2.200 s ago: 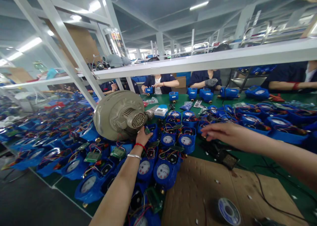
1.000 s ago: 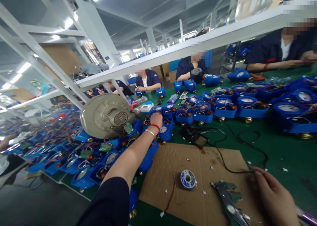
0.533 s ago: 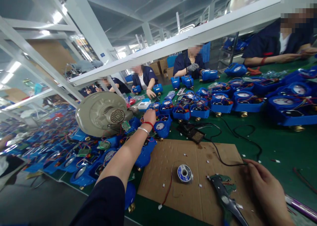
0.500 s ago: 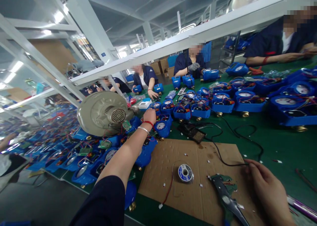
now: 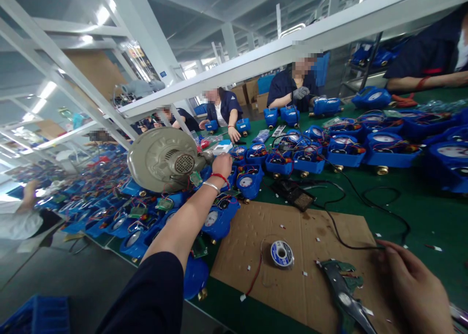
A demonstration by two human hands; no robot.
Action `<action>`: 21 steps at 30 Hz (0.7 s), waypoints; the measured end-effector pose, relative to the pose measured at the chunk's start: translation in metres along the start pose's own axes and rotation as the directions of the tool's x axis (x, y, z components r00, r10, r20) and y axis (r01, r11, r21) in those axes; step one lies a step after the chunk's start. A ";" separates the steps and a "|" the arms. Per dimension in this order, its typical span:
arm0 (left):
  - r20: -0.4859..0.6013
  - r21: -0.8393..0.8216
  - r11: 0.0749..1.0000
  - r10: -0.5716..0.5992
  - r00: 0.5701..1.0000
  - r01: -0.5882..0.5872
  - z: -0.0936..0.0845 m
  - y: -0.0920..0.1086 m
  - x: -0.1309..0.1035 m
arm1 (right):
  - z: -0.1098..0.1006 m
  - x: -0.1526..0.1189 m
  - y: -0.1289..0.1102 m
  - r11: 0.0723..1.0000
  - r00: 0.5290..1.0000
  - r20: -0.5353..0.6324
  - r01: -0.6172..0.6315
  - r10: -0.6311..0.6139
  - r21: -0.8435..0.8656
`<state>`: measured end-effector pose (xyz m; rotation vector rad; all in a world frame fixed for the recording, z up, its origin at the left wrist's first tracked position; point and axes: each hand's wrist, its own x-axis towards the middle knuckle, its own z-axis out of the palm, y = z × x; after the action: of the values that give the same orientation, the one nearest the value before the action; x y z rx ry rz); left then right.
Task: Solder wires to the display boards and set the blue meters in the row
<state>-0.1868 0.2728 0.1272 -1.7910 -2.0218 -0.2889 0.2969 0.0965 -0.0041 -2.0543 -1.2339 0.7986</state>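
My left hand (image 5: 222, 165) reaches out with bent knuckles among the blue water meters, just left of a blue meter with a round white dial (image 5: 249, 182). Its fingertips are hidden behind the back of the hand, so what they grip cannot be made out. At the lower right, my right hand (image 5: 419, 280) pinches a black cable (image 5: 360, 247) between thumb and forefinger. Left of that hand, wire strippers (image 5: 343, 295) lie on a cardboard sheet (image 5: 256, 222). A solder spool (image 5: 282, 254) and a red wire (image 5: 258, 275) with a white connector rest there too.
A big round beige-grey metal housing (image 5: 164, 158) stands at left, above rows of open blue meters. A black stand with a sponge (image 5: 302, 197) sits behind the cardboard. More meters (image 5: 387, 148) line the green table. Co-workers sit beyond a white shelf rail (image 5: 256, 66).
The camera view has shifted, so most things sit further right. My left hand stays stretched among the meters, and my right hand still pinches the cable.
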 end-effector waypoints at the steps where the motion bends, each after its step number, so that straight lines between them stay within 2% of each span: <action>1: -0.003 -0.002 1.000 0.001 1.000 -0.001 0.000 -0.001 0.000 | 0.000 0.001 0.001 1.000 1.000 0.002 -0.002 0.002 -0.003; 5: -0.018 -0.013 1.000 0.012 1.000 -0.013 -0.002 -0.004 -0.003 | 0.002 0.002 0.004 1.000 1.000 -0.001 0.001 -0.001 0.004; 11: -0.043 -0.035 0.998 0.049 0.998 -0.050 -0.004 -0.005 -0.010 | -0.001 -0.002 -0.004 0.999 0.999 -0.026 0.031 -0.030 0.034; 14: -0.057 -0.056 0.995 0.082 0.995 -0.085 -0.004 -0.006 -0.016 | -0.001 -0.002 -0.007 0.999 1.000 -0.010 -0.002 0.002 0.039; 21: -0.080 -0.106 0.980 0.162 0.984 -0.170 -0.001 -0.010 -0.035 | 0.003 0.002 0.004 1.000 0.999 -0.038 0.013 -0.013 0.013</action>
<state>-0.1939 0.2394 0.1134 -1.9754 -1.8268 -0.4156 0.2973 0.0974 -0.0096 -2.0401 -1.2171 0.7567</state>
